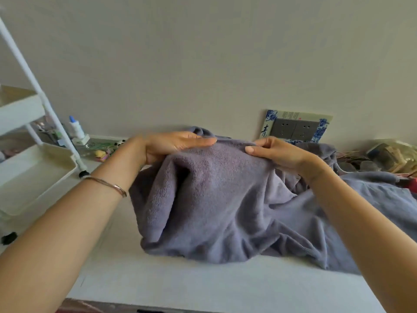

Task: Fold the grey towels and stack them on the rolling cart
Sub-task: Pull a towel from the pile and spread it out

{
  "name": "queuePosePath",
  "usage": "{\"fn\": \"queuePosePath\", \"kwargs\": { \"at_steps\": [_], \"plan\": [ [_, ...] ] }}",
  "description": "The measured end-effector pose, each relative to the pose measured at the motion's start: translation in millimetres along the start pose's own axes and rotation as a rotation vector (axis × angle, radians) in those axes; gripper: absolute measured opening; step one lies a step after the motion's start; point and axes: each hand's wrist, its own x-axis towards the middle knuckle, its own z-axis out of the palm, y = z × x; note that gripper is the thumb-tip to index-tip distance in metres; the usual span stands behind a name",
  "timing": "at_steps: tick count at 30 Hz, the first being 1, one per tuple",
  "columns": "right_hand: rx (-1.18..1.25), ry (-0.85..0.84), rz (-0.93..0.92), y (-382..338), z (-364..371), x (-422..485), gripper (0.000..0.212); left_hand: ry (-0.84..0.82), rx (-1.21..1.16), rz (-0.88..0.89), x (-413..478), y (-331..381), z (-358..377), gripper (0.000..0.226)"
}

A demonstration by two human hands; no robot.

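Observation:
A grey towel [221, 199] hangs in loose folds above the white table [158, 283], lifted by its top edge. My left hand [173, 143] holds that edge at the left, thumb under the cloth and fingers stretched along the top. My right hand [273, 152] pinches the edge at the right between thumb and fingers. More grey towels [383, 190] lie crumpled on the table behind and to the right. The white rolling cart [33, 172] stands at the left, its tray bare.
A wall socket with a blue patterned frame [295, 128] is on the wall behind the towels. A small bottle [75, 127] and little trinkets sit near the cart's post. Bagged clutter [392, 154] lies at the far right.

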Motion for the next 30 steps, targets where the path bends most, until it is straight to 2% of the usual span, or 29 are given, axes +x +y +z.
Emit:
{"fn": "queuePosePath", "kwargs": {
  "at_steps": [3, 6, 9, 11, 13, 15, 18, 22, 26, 28, 30],
  "plan": [
    [-0.146, 0.132, -0.034, 9, 11, 39, 0.025, 0.129, 0.115, -0.067, 7, -9, -37, 0.034],
    [-0.337, 0.223, -0.084, 51, 22, 84, 0.008, 0.366, 0.457, -0.175, 28, -54, -77, 0.027],
    [-0.429, 0.256, 0.009, 106, 21, 108, 0.015, 0.671, 0.871, -0.271, 47, -116, -114, 0.035],
    [-0.413, 0.276, 0.101, 139, 11, 106, 0.019, 0.814, 0.960, -0.387, 56, -153, -122, 0.024],
    [-0.423, 0.322, 0.177, 168, -4, 96, 0.020, 0.816, 1.008, -0.430, 74, -180, -116, 0.029],
    [-0.460, 0.377, 0.245, 195, -22, 86, 0.020, 0.757, 1.004, -0.275, 103, -193, -96, 0.037],
    [-0.490, 0.428, 0.330, 225, -40, 72, 0.024, 0.565, 0.929, -0.029, 149, -193, -53, 0.038],
    [-0.621, 0.408, 0.418, 255, -55, 59, 0.027, 0.331, 1.112, 0.028, 204, -198, -9, 0.035],
    [-0.897, 0.435, 0.394, 267, -60, 48, 0.019, 0.358, 1.274, -0.072, 219, -215, 2, 0.034],
    [-0.841, 0.520, 0.303, 261, -63, 45, 0.009, 0.423, 1.208, -0.003, 216, -212, -1, 0.024],
    [-0.802, 0.671, 0.163, 248, -67, 47, 0.004, 0.579, 1.047, 0.136, 209, -199, -9, 0.017]
  ]
}}
